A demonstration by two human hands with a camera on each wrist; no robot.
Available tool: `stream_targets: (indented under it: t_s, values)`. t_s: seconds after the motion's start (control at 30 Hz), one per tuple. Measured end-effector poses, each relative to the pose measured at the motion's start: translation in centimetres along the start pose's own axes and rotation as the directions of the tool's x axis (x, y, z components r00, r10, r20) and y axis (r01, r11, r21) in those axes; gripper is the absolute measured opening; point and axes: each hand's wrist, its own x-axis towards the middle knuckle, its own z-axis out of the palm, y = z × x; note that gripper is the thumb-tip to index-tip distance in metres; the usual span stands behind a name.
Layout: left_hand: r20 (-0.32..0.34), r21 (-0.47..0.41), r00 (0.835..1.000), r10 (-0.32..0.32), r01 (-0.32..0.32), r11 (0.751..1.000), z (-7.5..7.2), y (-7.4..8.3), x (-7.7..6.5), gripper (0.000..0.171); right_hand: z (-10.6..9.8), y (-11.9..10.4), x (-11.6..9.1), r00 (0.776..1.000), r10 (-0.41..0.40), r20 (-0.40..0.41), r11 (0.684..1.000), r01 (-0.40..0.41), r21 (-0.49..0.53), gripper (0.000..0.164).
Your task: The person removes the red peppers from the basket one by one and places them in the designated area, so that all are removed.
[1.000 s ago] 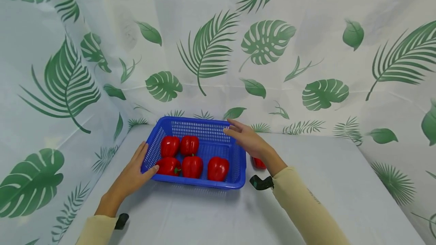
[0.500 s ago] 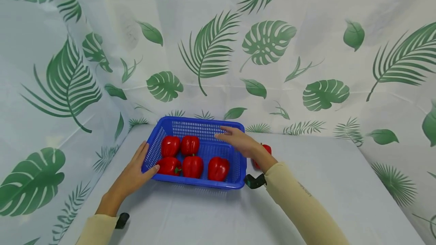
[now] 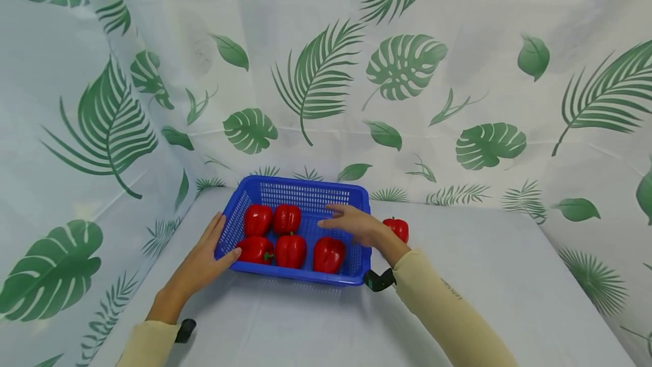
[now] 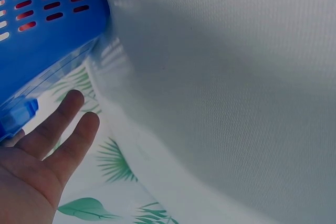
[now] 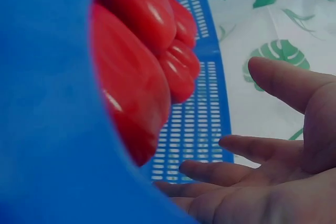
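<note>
My R hand (image 3: 356, 225) is over the R end of the blue basket (image 3: 305, 182), fingers loosely spread, thumb well apart; can't tell how far down in the basket it is. My L hand (image 3: 204, 262) is spread too, fingers along the basket's L wall, thumb by its front L corner; can't tell how firmly it presses, if at all.

5 red peppers are in the basket. Nearest my R hand: front R pepper (image 3: 329, 255), by the basket's front wall, R of ctr. Then front mid pepper (image 3: 290, 251), w/ green stem up. Front L pepper (image 3: 256, 250) is on its side in the basket's front L corner, stem pointing R, close to my L thumb. Behind those, in the basket's L half, back L pepper (image 3: 257, 221) & back mid pepper (image 3: 287, 220), side by side.

No. 6, the loose pepper (image 3: 397, 229), is on the surface (image 3: 285, 327) just R of the basket, partly hidden behind my R wrist. White cloth w/ green leaf print (image 3: 251, 131) hangs behind the basket.
</note>
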Motion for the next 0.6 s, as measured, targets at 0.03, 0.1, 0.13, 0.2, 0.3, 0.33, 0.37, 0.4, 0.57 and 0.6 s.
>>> stream_targets:
  t_s: [0.03, 0.1, 0.13, 0.2, 0.3, 0.33, 0.37, 0.4, 0.57, 0.6]
  values:
    - [-0.001, 0.000, 1.000, 0.000, 0.000, 1.000, 0.0, 0.0, 0.0, 0.102, 0.1, 0.1, 0.1, 1.000, 0.002, 0.005, 1.000, -0.002, -0.004, 0.079]
    - [-0.003, 0.001, 1.000, 0.003, -0.003, 1.000, 0.0, -0.1, 0.0, 0.102, 0.2, 0.1, 0.2, 1.000, 0.010, 0.013, 1.000, -0.010, -0.010, 0.079]
    - [-0.004, 0.000, 1.000, 0.004, -0.004, 1.000, 0.0, -0.1, 0.0, 0.102, 0.3, 0.1, 0.2, 1.000, 0.015, 0.018, 1.000, -0.015, -0.015, 0.079]
    - [-0.005, -0.003, 1.000, 0.004, -0.004, 1.000, 0.1, -0.1, 0.0, 0.101, 0.4, 0.2, 0.2, 0.999, 0.030, 0.024, 0.999, -0.029, -0.033, 0.080]
    - [-0.006, -0.006, 1.000, 0.004, -0.004, 1.000, 0.1, -0.1, -0.1, 0.101, 0.6, 0.2, 0.2, 0.998, 0.064, 0.029, 0.997, -0.062, -0.052, 0.081]
    - [-0.006, -0.008, 1.000, 0.004, -0.004, 1.000, 0.1, -0.1, -0.1, 0.101, 0.7, 0.1, 0.2, 0.997, 0.074, 0.030, 0.995, -0.072, -0.063, 0.082]
    - [-0.006, -0.008, 1.000, 0.003, -0.003, 1.000, 0.1, -0.1, -0.1, 0.101, 0.8, 0.2, 0.2, 0.996, 0.081, 0.030, 0.994, -0.078, -0.074, 0.082]
    - [-0.007, -0.008, 1.000, 0.004, -0.004, 1.000, 0.1, -0.1, -0.1, 0.101, 1.0, 0.2, 0.2, 0.996, 0.085, 0.032, 0.993, -0.082, -0.083, 0.082]
    - [-0.011, -0.009, 1.000, 0.003, -0.004, 1.000, 0.1, -0.2, 0.0, 0.102, 1.5, 0.4, 0.3, 0.995, 0.088, 0.046, 0.993, -0.084, -0.088, 0.081]
    - [-0.012, -0.010, 1.000, 0.003, -0.004, 1.000, 0.1, -0.2, 0.0, 0.102, 1.5, 0.5, 0.3, 0.995, 0.085, 0.050, 0.993, -0.081, -0.086, 0.081]
